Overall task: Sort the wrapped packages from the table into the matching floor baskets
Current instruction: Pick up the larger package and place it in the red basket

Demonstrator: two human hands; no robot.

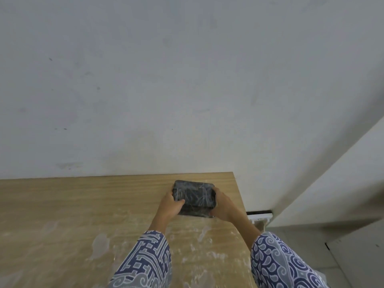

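While both hands close on one dark package near the table's far right corner, the scene reads from near to far as follows.

Sleeves: two patterned blue-and-white sleeves [145, 260] enter from the bottom edge, one for each forearm, bare from the wrist on.
Table: a light wood-grain table [62, 215] fills the lower left; its near part carries pale, whitish smears, and its right edge runs down to the bottom of the view.
Left hand: the left hand [169, 206] grips the package's left end, thumb lying over the top face, fingers wrapped round the far side.
Right hand: the right hand [223, 206] is clamped on the package's right end, fingers curled over the upper corner, palm against the side.
Package: the wrapped package [195, 197] is a dark, flat, rectangular block in glossy crinkled film, held between the two hands just above or on the tabletop; whether its underside touches the wood I cannot tell.
Floor: grey floor tiles [311, 246] show to the right of the table.
Skirting: a short white strip with a dark top [259, 215] sits at the foot of the wall, just beyond the table's right edge.
Wall: a plain pale wall [166, 80] with faint marks stands behind the table, meeting a second white wall [342, 173] at the right.
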